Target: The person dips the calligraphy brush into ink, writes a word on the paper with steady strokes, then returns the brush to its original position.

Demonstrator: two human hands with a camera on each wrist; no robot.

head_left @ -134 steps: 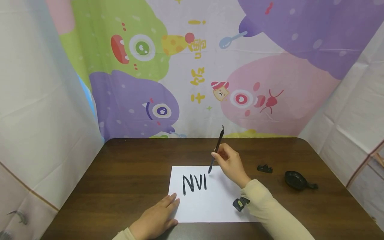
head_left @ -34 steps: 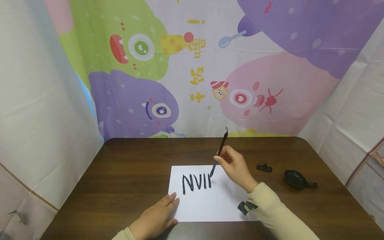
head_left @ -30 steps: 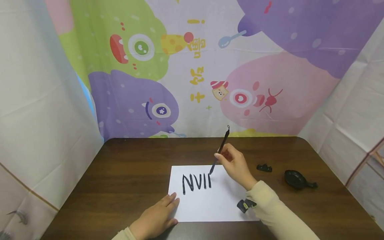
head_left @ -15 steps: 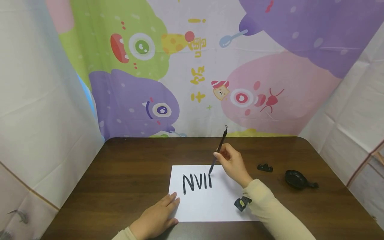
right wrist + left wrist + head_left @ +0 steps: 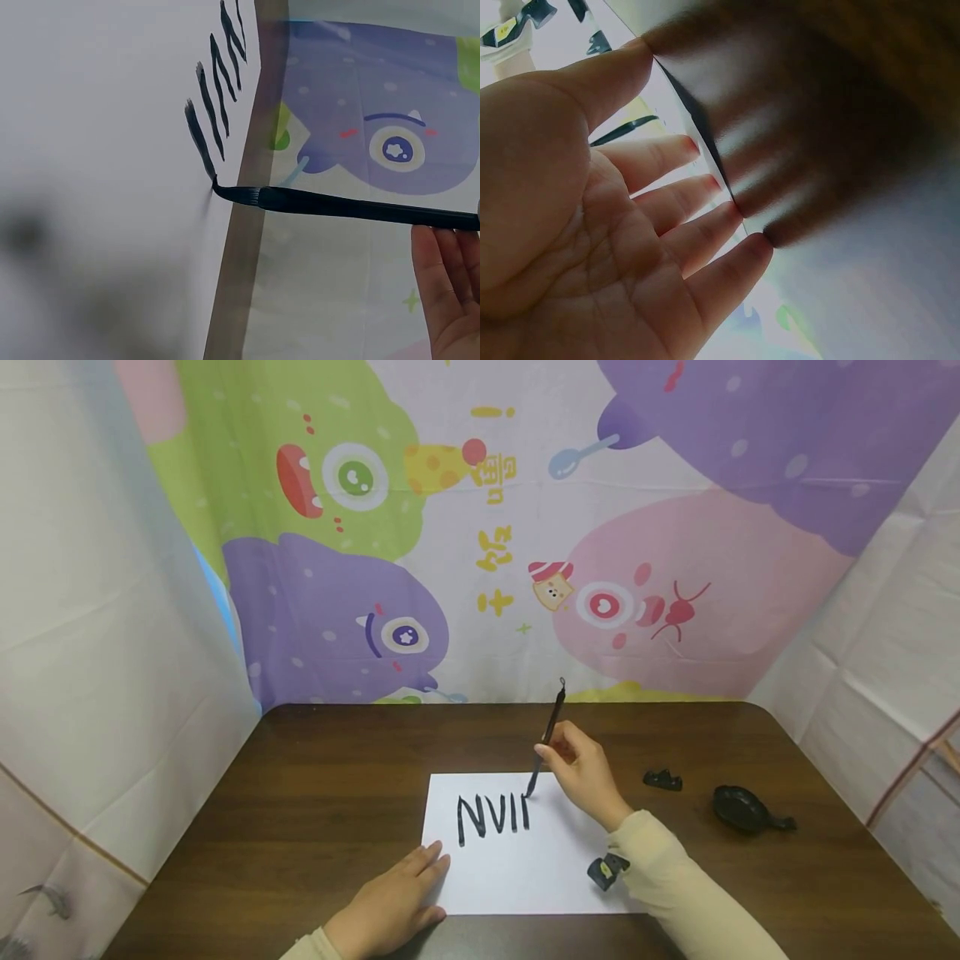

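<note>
- The brush [image 5: 552, 718] leans over the white paper [image 5: 525, 881], its bent tip touching at the upper end of the last black stroke [image 5: 525, 812].
- The right hand [image 5: 588, 772] pinches its handle between thumb and fingers.
- Painting a letter seems the step in hand; the next move likely calls for light, steady pressure drawing the tip away from that stroke.
- The left hand [image 5: 393, 893] lies with fingers extended, slightly spread, fingertips on the paper's left edge.
- On the brown table [image 5: 300, 793], rightward, sit a small black rest [image 5: 662, 780] and a black dish [image 5: 740, 808].
- A cartoon-print curtain [image 5: 465, 668] hangs behind.
</note>
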